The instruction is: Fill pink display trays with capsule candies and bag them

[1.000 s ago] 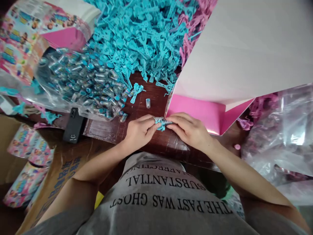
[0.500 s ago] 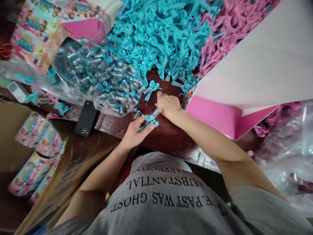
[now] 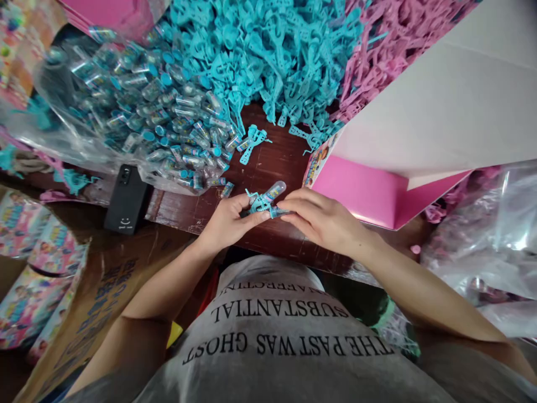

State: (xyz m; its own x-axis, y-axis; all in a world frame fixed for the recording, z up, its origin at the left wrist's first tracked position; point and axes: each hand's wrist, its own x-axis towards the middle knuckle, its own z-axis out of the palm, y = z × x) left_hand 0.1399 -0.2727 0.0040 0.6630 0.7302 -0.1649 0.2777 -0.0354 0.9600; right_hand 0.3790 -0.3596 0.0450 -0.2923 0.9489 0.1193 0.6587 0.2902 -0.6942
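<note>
2 hands (image 3: pixel 226 222) (image 3: pixel 321 219) hold openwork plastic (image 3: pixel 258 204) and clear tubes (image 3: pixel 276 191)

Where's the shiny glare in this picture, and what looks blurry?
In the head view, bright glare on the clear plastic bag at right; there too, soft printed packaging at top left, but a readable smiley on the black phone.

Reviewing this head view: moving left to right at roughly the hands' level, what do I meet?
Colourful printed packaging → black phone → left hand → blue plastic piece between the hands → right hand → small pink piece → clear plastic bag.
</note>
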